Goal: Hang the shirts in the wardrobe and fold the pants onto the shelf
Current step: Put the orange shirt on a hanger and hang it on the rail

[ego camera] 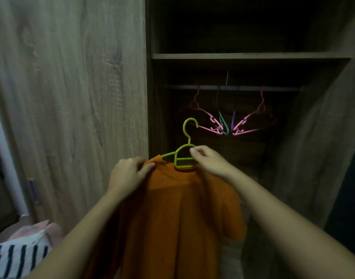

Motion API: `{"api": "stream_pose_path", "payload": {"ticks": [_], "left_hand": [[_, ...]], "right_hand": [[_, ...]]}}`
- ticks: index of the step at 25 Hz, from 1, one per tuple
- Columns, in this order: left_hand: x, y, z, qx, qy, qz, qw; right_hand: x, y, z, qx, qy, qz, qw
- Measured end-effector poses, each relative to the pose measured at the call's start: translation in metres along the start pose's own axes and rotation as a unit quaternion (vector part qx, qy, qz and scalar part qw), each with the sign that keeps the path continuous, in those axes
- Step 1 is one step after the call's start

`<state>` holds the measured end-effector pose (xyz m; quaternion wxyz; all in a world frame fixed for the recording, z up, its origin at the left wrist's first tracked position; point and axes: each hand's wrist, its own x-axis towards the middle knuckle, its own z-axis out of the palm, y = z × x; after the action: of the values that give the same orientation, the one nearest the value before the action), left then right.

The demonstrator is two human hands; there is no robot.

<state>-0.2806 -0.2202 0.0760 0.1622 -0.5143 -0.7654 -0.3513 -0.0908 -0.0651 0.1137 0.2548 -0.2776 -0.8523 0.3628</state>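
Both hands hold an orange shirt (178, 214) on a green hanger (184, 152) (hook upright): left hand (128, 174) grips the shoulder, right hand (210, 161) pinches the hanger.

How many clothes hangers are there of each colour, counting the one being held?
Pink hangers: 2
Lime-green hanger: 1
Dark green hanger: 1
Purple hanger: 1
Total: 5

No readable text, label, brand, number or sign anywhere in view.
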Motion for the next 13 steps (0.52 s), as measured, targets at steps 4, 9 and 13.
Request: {"api": "stream_pose_path", "payload": {"ticks": [4, 9, 13], "left_hand": [[0.006, 0.036, 0.013, 0.068, 0.026, 0.008, 0.997], [0.034, 0.064, 0.022, 0.076, -0.062, -0.040, 0.994], [0.070, 0.072, 0.030, -0.278, -0.192, -0.054, 0.940]], "right_hand": [[0.036, -0.018, 0.024, 0.170, -0.008, 0.127, 0.977], [0.086, -0.017, 0.019, 0.212, 0.019, 0.106, 0.971], [0.135, -0.020, -0.005, 0.292, 0.027, 0.060, 0.954]]}}
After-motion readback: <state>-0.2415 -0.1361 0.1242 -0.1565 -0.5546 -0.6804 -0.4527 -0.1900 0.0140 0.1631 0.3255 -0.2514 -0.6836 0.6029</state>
